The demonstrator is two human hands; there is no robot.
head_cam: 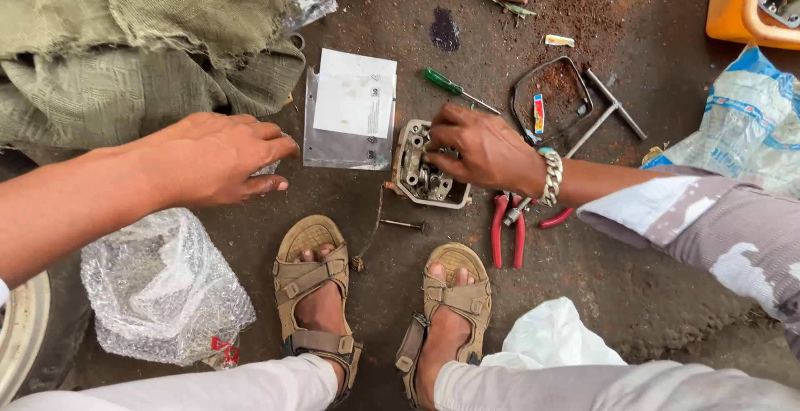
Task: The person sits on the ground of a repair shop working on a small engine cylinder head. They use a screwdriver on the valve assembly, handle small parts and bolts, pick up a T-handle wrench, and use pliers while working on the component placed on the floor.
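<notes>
Right hand point(483, 148), fingers pinched on a small part inside the metal engine part point(423, 169) on the ground ahead of 2 sandals point(312, 282). Left hand point(221, 157) spread, hovering nr plastic packet point(346, 123). Best to steady the casting w/ the left, keep pliers point(508, 228) close.

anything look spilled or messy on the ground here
Yes. A dark wet-looking stain marks the ground above the metal engine part that the right hand touches. Reddish rust-like grit is scattered near the bent wire loop. The left hand hovers by a clear plastic sleeve.
</notes>
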